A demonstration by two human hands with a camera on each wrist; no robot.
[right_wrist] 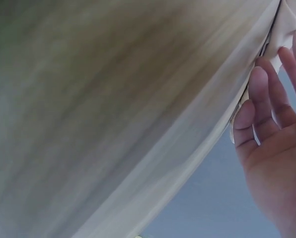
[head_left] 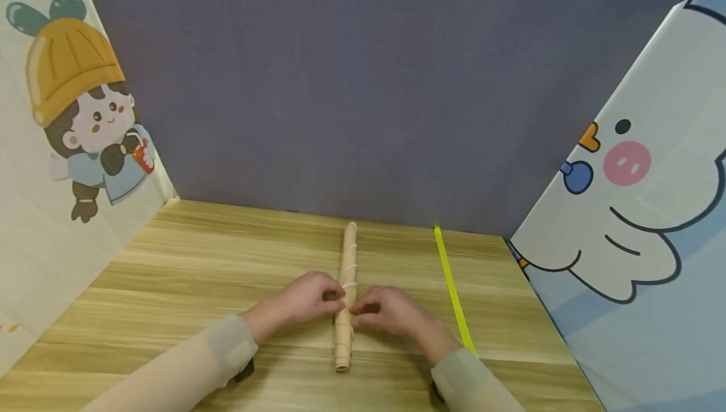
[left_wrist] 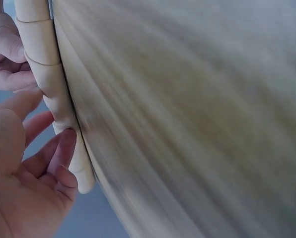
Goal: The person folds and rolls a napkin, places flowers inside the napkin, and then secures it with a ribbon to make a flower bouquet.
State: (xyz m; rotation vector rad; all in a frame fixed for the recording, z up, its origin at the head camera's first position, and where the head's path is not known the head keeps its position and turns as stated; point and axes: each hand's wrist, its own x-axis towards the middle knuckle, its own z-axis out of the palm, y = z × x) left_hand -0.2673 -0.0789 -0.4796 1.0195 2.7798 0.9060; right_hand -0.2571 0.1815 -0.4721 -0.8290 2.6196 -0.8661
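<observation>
A long beige roll (head_left: 343, 341), with slanting wrap edges along its length, lies on the wooden table (head_left: 272, 368), pointing away from me. My left hand (head_left: 312, 297) holds its left side near the middle, with thumb and forefinger tips on the wrap. From the other side my right hand (head_left: 394, 312) grips it slightly nearer me, thumb and forefinger close together at its edge. In the left wrist view, curled fingers (left_wrist: 64, 148) rest against the beige wrap (left_wrist: 41, 44). The right wrist view shows the bent fingers (right_wrist: 259, 87) beside the table surface; the thumb is hidden there.
A bright yellow strip (head_left: 452, 289) runs front to back on the table, right of my right hand. Behind the table stands a dark grey panel (head_left: 340, 97). Cartoon-printed sheets flank it, one on the left (head_left: 34, 210) and one on the right (head_left: 669, 223).
</observation>
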